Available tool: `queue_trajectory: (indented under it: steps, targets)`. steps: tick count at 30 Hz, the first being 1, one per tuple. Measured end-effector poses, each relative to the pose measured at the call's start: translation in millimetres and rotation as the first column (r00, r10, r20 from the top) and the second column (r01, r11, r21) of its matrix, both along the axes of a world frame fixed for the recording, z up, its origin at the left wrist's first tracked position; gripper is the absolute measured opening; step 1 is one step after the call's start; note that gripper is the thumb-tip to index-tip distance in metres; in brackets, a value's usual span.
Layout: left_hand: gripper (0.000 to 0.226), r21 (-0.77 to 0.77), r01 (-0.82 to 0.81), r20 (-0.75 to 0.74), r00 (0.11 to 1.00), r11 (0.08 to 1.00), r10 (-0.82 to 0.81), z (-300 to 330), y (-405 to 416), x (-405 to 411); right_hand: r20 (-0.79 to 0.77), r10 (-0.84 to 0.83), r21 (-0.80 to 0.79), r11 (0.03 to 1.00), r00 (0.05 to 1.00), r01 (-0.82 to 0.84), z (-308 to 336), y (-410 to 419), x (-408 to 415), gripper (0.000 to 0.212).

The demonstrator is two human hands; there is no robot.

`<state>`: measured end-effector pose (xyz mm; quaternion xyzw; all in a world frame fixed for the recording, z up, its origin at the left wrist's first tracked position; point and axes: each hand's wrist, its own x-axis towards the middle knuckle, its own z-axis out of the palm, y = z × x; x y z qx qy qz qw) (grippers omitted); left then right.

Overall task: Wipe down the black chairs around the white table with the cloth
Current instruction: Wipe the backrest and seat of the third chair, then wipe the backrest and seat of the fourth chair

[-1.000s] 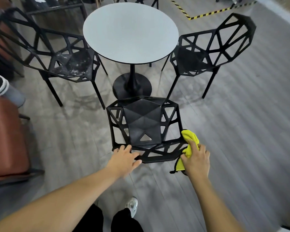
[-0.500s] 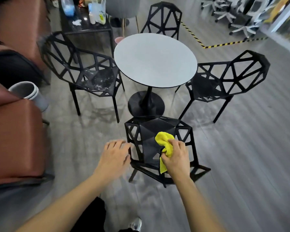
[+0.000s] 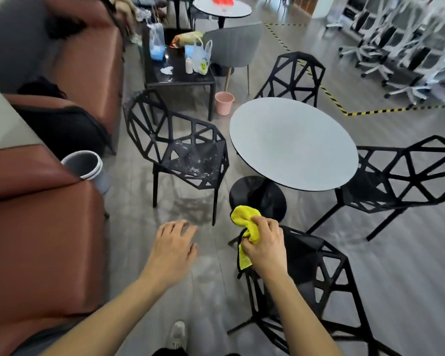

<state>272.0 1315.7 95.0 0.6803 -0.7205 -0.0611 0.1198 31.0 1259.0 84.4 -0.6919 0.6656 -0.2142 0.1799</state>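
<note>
Where grey plank floor [image 3: 409,265] fills most of the view, marked far back by yellow-and-black striped tape [image 3: 385,111]. Along the left edge, reddish-brown leather sofa [image 3: 36,227], with grey cylindrical bin [image 3: 86,168] just beside it. Near the middle, round white-topped table [image 3: 293,145] on a black pedestal base. Around that table, four black plastic chairs of open triangular lattice: left chair [image 3: 180,155], its seat streaked with pale smears; far chair [image 3: 293,75] behind the table; right chair [image 3: 401,176]; nearest chair [image 3: 316,278] at bottom right. Further back, dark low side table [image 3: 177,73] carrying plastic bags and bottles, and small pink bucket [image 3: 224,102] on the floor beside it. Over the floor left of the nearest chair, left hand [image 3: 172,250], palm down, fingers spread and relaxed, holding nothing. At the nearest chair's top edge, right hand [image 3: 265,247], fingers curled tight round bunched yellow microfibre cloth [image 3: 247,227]; cloth against the chair's rim, part of it hanging below the fist.
</note>
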Motion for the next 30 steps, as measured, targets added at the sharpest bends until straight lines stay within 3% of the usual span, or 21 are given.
queue_trajectory:
  steps: [14, 30]
  targets:
    - [0.039, 0.068, -0.121, -0.045, 0.991, 0.99, 0.124, -25, -126, 114, 0.018, 0.14, 0.062, 0.988, 0.99, -0.141, -23, -172, 128, 0.052]
    - [0.034, 0.31, -0.28, -0.014, 0.954, 0.908, 0.299, -105, -408, 168, -0.043, 0.339, 0.235, 0.918, 0.94, -0.32, -115, -519, 222, 0.051]
